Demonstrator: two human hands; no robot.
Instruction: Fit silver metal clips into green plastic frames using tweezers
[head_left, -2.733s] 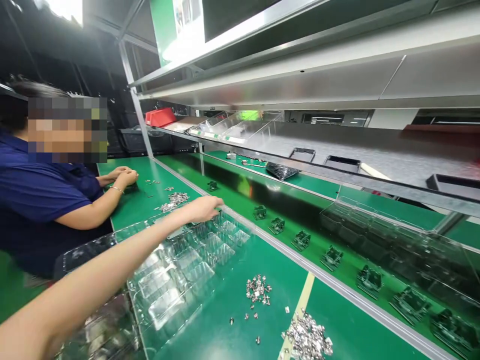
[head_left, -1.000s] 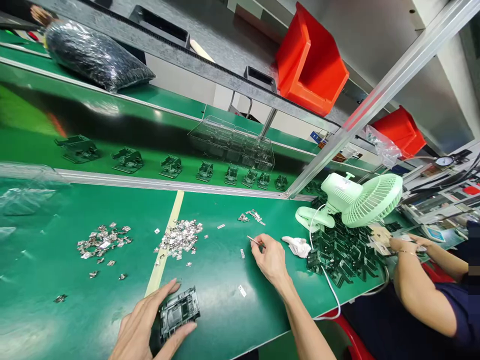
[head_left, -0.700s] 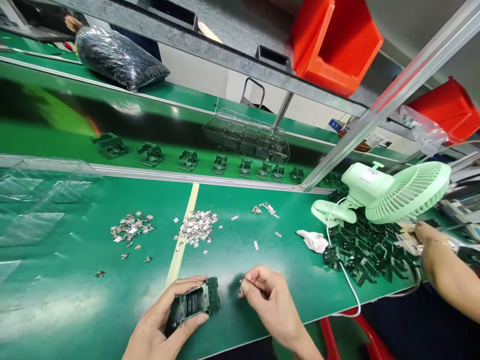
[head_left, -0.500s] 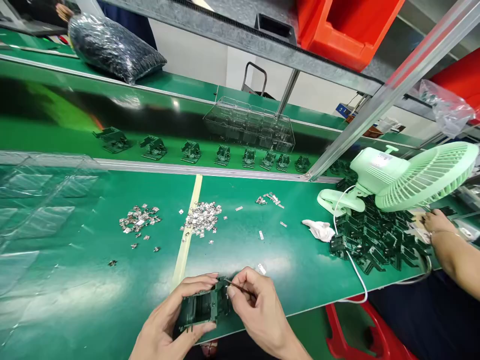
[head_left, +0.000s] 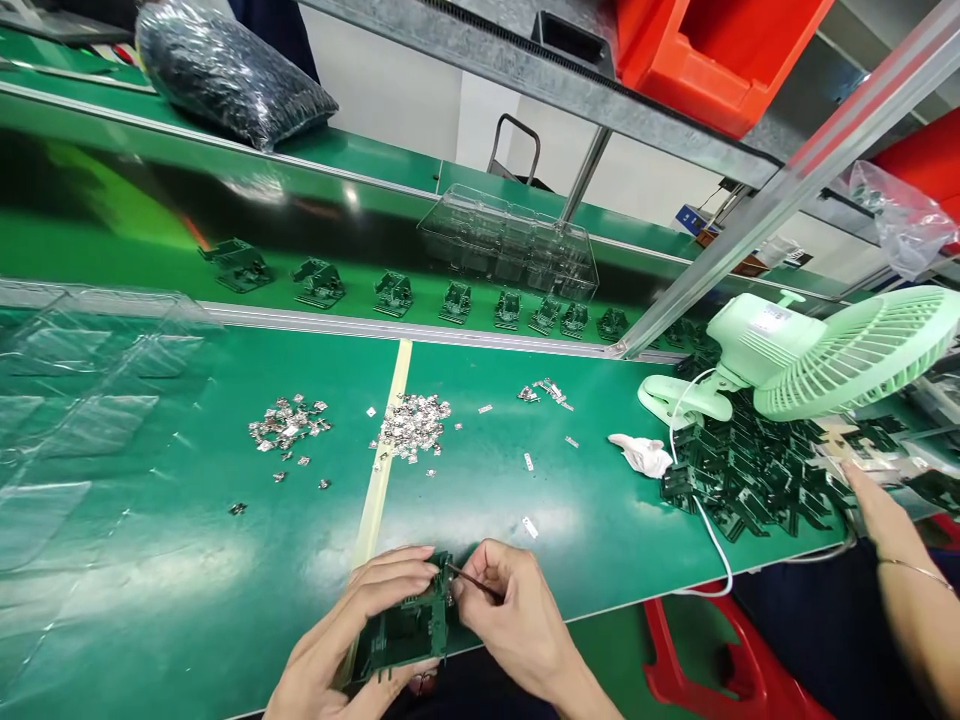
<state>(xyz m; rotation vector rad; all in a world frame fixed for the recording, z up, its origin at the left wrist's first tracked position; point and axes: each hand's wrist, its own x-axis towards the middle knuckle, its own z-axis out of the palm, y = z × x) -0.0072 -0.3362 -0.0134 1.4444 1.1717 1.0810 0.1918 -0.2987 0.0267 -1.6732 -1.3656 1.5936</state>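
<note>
My left hand (head_left: 345, 640) is wrapped round a dark green plastic housing (head_left: 409, 635), holding it tilted over the table's front edge. Between the thumb and fingers of my right hand (head_left: 517, 620) is a thin dark rod-like tool (head_left: 476, 583). Its tip meets the right side of the housing near the top; what it touches there is too small to make out. Past my hands lie a pile of small silvery metal parts (head_left: 416, 425) and a looser pile of metal pieces (head_left: 285, 425). One flat metal strip (head_left: 529, 527) rests just beyond my right hand.
Clear plastic trays (head_left: 90, 400) lie at the left. Several green housings (head_left: 394, 293) line the belt behind the table. At the right stand a pale green fan (head_left: 832, 350) and a heap of housings (head_left: 757, 470), with a co-worker's arm (head_left: 900, 560) beside them.
The housing has tipped slightly in my left hand, and my right hand keeps the tool against it. The view has shifted a little. The co-worker's hand has moved nearer the front edge.
</note>
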